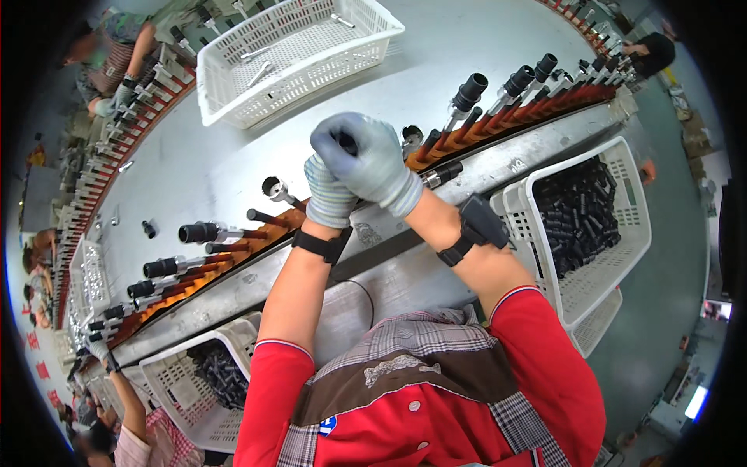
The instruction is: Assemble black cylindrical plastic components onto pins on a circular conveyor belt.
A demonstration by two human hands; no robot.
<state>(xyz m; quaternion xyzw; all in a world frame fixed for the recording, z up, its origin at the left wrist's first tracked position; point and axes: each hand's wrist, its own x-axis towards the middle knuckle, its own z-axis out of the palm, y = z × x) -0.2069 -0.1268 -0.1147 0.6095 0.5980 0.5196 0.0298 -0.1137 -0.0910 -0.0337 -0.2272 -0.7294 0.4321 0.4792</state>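
My right hand, in a pale grey-blue glove, is closed in a fist over the conveyor rack. The dark round end of a black cylindrical part shows inside its curled fingers. My left hand, gloved alike, is pressed up against the right hand from below. It looks closed, but its fingers are mostly covered, so what it grips is hidden. Just left of the hands, a silver ratchet-like tool head with a round open ring stands on the rack. A similar round head is to their right.
An orange rack of pegs carries black-sleeved metal tools along the table edge. White baskets of black sleeves stand at right and lower left. A white basket with a few metal tools sits ahead. Co-workers are at left and far right.
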